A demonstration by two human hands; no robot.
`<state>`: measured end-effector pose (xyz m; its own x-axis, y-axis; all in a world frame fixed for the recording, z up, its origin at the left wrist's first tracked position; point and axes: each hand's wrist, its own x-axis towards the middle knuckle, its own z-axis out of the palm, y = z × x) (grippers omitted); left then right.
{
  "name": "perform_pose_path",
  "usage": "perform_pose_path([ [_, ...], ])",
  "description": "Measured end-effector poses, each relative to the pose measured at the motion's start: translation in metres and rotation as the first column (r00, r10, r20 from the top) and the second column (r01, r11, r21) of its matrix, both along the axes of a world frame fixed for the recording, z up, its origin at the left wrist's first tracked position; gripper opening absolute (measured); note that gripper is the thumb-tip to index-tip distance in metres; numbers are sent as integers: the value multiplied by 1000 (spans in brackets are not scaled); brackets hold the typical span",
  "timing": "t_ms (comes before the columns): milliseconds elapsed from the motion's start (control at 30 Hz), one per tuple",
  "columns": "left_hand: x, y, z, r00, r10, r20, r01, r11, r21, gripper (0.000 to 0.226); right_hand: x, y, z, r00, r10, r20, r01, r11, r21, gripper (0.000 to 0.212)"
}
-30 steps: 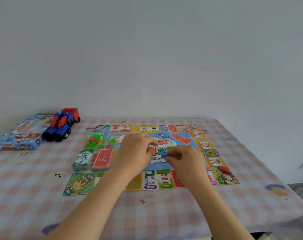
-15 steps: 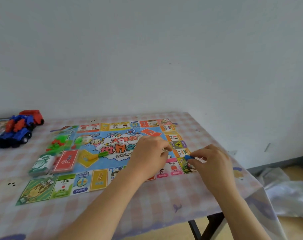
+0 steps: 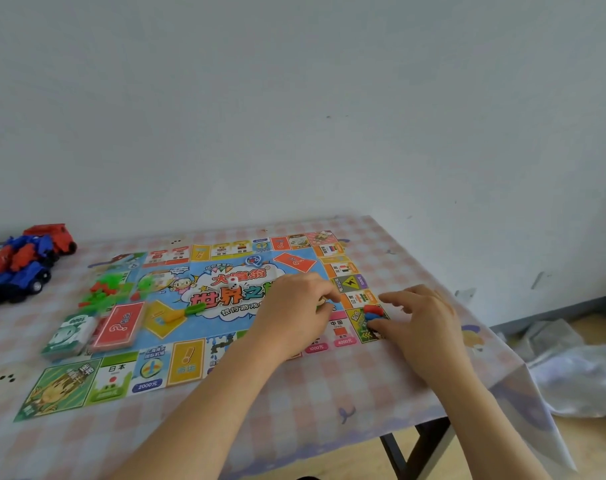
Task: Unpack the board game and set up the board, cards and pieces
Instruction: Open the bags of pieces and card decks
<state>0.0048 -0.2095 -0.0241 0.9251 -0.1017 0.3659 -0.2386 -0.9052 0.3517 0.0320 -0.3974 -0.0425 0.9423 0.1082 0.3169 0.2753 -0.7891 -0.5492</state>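
Right hand [image 3: 422, 323] splayed beside blue piece [image 3: 373, 317]; left hand [image 3: 291, 317] curled over board [image 3: 187, 362], contents unclear.

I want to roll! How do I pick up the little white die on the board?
Pinch the white die by two opposite flat sides, coming from straight above. It is a small cube standing alone on the board, so there should be room on either side.

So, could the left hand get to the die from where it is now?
Probably yes: the die sits uncovered on the board, just left of the left hand, nothing between them. That hand seems to pinch a small piece, though.
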Motion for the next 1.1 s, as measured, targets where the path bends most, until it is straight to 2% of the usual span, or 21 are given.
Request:
perform_pose_path([
  [100,1,1,-1,1000,-6,-16,6,1000,6,21,5,-2,4,999,33,-30,-34,999,-38,39],
  [233,2,1,-1,1000,-12,-18,12,1000,3,22,11,1,8,997,64,-54,-68,994,-84,30],
  [500,3,5,-2,999,-20,-41,20,1000,-15,22,17,4,9,994,87,-59,-91,994,-64,25],
  [1000,4,14,-3,999,-29,-32,28,999,-24,22,15,8,16,987,86,-139,-99,991,-92,32],
  [1100,2,20,-1,1000,-11,-10,11,999,-30,21,13,9,18,991,92,-93,-97,994,-45,30],
])
